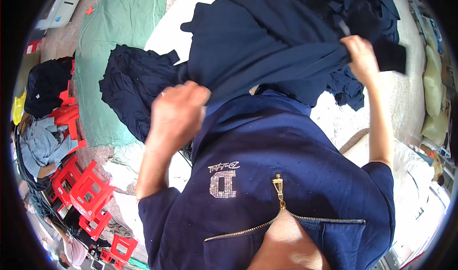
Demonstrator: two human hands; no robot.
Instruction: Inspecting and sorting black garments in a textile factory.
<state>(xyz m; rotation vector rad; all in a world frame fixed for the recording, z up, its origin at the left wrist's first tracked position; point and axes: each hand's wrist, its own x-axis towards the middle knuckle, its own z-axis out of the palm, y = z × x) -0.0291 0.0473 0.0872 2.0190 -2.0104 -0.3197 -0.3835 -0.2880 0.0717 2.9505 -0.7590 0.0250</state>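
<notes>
A dark navy garment [267, 36] is held up across the upper middle of the frame, stretched between both hands. The left hand [177, 112], seen at centre left, is closed in a fist on the garment's lower left edge, so its grip is shut on the cloth. The right hand [361, 55], at the upper right, is raised and its grip is pinched closed on the garment's right edge. A heap of dark navy clothes [131, 86] is seen lying left of centre on a green sheet [119, 27], just beside the left hand. A further pile of dark clothes [367, 8] is seen at the top right. Red plastic stools [83, 189] are stacked at the lower left, well apart from the hands.
</notes>
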